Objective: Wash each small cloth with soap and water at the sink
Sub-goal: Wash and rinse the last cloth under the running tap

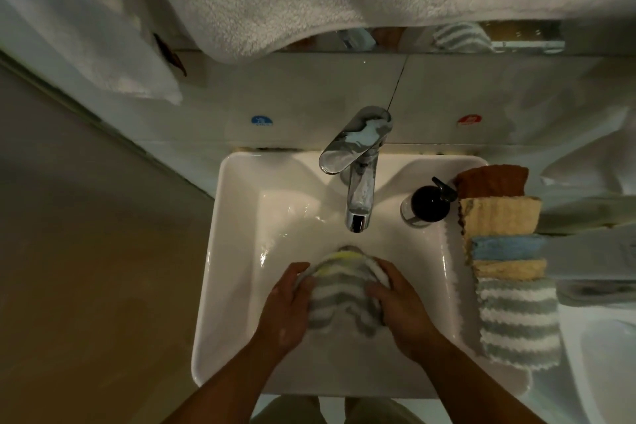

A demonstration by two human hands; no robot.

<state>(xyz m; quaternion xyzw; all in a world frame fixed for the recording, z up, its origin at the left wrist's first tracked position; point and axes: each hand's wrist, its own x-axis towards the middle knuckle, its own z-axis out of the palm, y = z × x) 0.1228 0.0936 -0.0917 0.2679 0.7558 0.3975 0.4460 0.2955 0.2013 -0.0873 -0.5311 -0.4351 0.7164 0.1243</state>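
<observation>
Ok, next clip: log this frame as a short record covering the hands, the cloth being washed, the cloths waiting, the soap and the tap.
left hand: grips the striped cloth on its left side
right hand: grips its right side
striped cloth: grey and white with a yellow band, bunched over the sink basin, below the faucet
row of cloths: brown, beige, blue, beige, striped, along the sink's right rim
soap dispenser: upright, between faucet and row
water flow: cannot tell; basin looks wet

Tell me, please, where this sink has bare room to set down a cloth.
The sink's left rim is bare, as is the back-left ledge beside the faucet. The right rim is crowded: soap bottle and a row of folded cloths.
</observation>
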